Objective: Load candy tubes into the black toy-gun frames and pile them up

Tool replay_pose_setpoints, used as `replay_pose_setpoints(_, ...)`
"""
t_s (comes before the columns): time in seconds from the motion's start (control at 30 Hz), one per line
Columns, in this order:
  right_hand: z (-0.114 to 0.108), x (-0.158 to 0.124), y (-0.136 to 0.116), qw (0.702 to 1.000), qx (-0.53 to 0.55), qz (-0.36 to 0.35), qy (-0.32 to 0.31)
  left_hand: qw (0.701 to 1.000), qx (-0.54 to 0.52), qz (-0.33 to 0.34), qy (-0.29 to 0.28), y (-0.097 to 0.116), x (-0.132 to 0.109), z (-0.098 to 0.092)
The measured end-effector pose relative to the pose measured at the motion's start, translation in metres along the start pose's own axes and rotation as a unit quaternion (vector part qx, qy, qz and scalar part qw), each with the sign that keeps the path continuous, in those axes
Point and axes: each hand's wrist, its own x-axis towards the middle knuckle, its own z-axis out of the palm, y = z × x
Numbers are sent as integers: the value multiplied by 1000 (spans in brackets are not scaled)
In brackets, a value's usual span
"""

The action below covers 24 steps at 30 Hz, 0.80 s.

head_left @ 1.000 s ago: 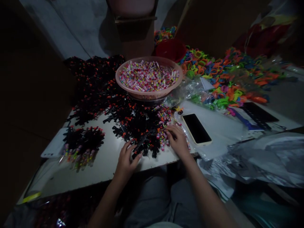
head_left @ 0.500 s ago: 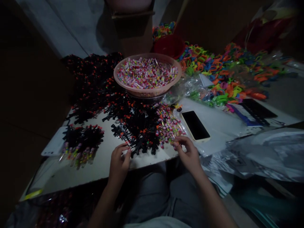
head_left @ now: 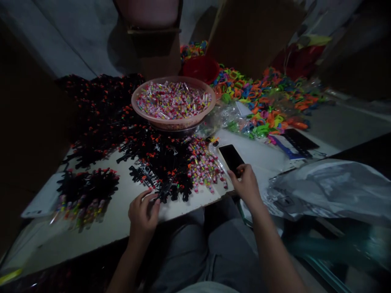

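Observation:
My left hand point(head_left: 143, 213) is at the table's front edge, its thumb and fingertips pinched at the near end of a black toy gun point(head_left: 166, 188). That toy gun lies against a heap of black toy guns with orange bits point(head_left: 166, 156). Over the lower end of a smartphone point(head_left: 230, 156) is my right hand point(head_left: 247, 185), fingers curled, thumb at the phone's left edge. The phone lies flat with its screen dark. Left of it is a pile of small clear tubes with colourful contents point(head_left: 204, 167).
A pink basket point(head_left: 210, 106) of similar tubes stands behind. At left, a bunch of toy guns with tubes point(head_left: 85, 195) lies by a white device point(head_left: 41, 199). Bright plastic pieces point(head_left: 259, 91) spread at back right. Plastic bags point(head_left: 330, 187) cover the right edge.
My right hand has moved from the tube pile to the lower end of the smartphone. My left hand stays by the toy guns. The view has shifted to the right.

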Motion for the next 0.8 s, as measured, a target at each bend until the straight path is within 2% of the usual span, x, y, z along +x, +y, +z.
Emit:
replay_pose_setpoints(0.07, 1, 25, 3, 991, -130, 14, 26, 999, 14, -7, 34, -3, 0, 4)
replay_pose_setpoints(0.1, 2, 37, 3, 985, -173, 23, 19, 999, 17, -10, 49, -4, 0, 5)
replay_pose_setpoints(0.23, 13, 66, 0, 969, -232, 48, -65, 998, 19, -21, 63, 1, -1, 7)
replay_pose_setpoints(0.37, 22, 71, -2, 967, -239, 46, -75, 998, 22, -14, 64, 6, -3, 7)
replay_pose_setpoints(0.53, 21, 73, 0, 969, -231, 45, -80, 998, 48, -7, 47, 7, -3, 8)
replay_pose_setpoints(0.8, 20, 76, 2, 967, -243, 29, -70, 998, -10, -40, 44, 9, 3, 4)
